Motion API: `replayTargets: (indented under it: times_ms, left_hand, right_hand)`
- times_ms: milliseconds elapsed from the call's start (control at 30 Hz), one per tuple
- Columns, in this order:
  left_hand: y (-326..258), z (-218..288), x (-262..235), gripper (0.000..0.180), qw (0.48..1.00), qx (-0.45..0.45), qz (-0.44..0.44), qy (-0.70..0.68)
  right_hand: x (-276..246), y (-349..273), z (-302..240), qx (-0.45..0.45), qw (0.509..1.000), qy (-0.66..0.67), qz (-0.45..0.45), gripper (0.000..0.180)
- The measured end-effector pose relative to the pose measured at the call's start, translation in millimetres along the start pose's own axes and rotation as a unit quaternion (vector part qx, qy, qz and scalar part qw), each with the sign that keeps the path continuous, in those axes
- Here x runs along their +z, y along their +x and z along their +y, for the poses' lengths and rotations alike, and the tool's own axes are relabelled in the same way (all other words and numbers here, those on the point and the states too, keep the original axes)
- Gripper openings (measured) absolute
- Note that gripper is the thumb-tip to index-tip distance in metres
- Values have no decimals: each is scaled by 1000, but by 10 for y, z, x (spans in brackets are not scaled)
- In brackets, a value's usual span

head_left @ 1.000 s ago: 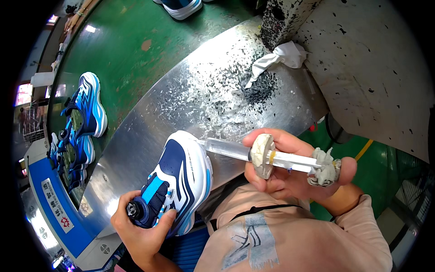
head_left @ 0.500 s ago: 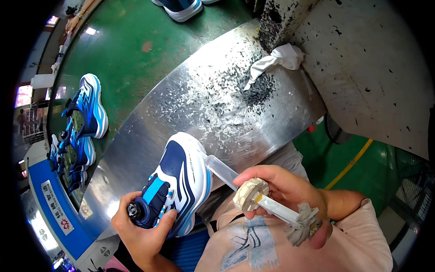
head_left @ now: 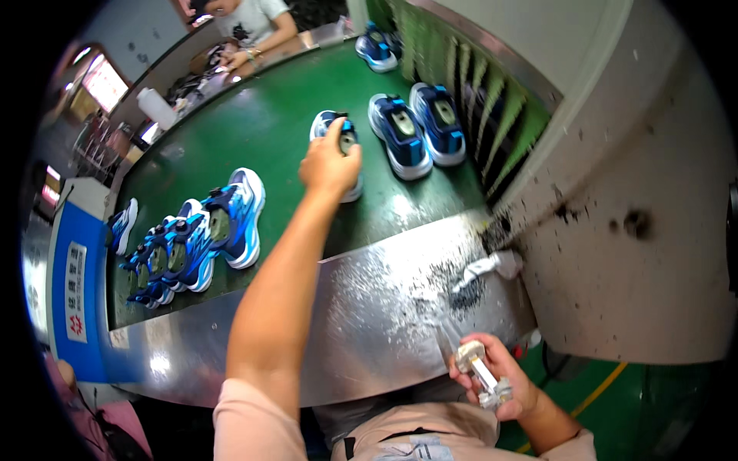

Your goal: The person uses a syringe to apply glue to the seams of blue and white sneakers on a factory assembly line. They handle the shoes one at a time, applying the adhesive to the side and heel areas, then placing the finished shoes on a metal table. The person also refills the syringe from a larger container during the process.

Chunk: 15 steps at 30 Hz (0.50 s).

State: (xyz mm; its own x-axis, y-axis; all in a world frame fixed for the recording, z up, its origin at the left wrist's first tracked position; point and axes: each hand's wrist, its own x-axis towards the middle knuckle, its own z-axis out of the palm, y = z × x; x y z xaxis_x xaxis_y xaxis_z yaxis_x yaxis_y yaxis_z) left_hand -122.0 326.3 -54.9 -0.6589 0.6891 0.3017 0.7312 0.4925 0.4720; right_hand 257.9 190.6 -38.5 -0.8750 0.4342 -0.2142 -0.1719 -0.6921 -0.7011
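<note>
My left hand (head_left: 329,165) reaches far over the green belt, its fingers closed round the collar of a blue and white sneaker (head_left: 350,137) that stands there. The back of the hand hides part of the shoe. Low on the right, my right hand (head_left: 503,376) grips a syringe (head_left: 483,373) with a translucent barrel and a white plunger. Pale wrapping covers its flange and its plunger end. The barrel points up and left, over the metal table edge (head_left: 361,338). To the right of my left hand stands a pair of matching sneakers (head_left: 400,138).
A row of similar sneakers (head_left: 234,219) stands on the green belt (head_left: 292,100) at the left. White and black scrapings and a crumpled white cloth (head_left: 492,267) lie on the metal. A machine housing (head_left: 615,253) with green strip curtains (head_left: 492,100) borders the right. Another person (head_left: 254,31) works across the belt.
My left hand has gone from a sneaker held close over the metal to one far out on the belt. The view has swung up. My right hand keeps the syringe, lower now.
</note>
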Motion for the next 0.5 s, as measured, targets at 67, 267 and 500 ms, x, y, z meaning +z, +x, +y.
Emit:
replayTargets:
  times_ms: [67, 267, 500]
  left_hand:
    - [107, 154, 35, 61, 997, 75, 15, -17]
    - [-504, -664, -259, 37, 971, 179, 74, -138]
    - [-1038, -1770, -731, 65, 893, -164, 277, -313]
  right_hand:
    - [-52, -39, 29, -26, 999, -8, -16, 118]
    - [-123, -10, -18, -14, 999, -41, -30, 115]
    - [-23, 106, -88, -28, 993, -95, -59, 103]
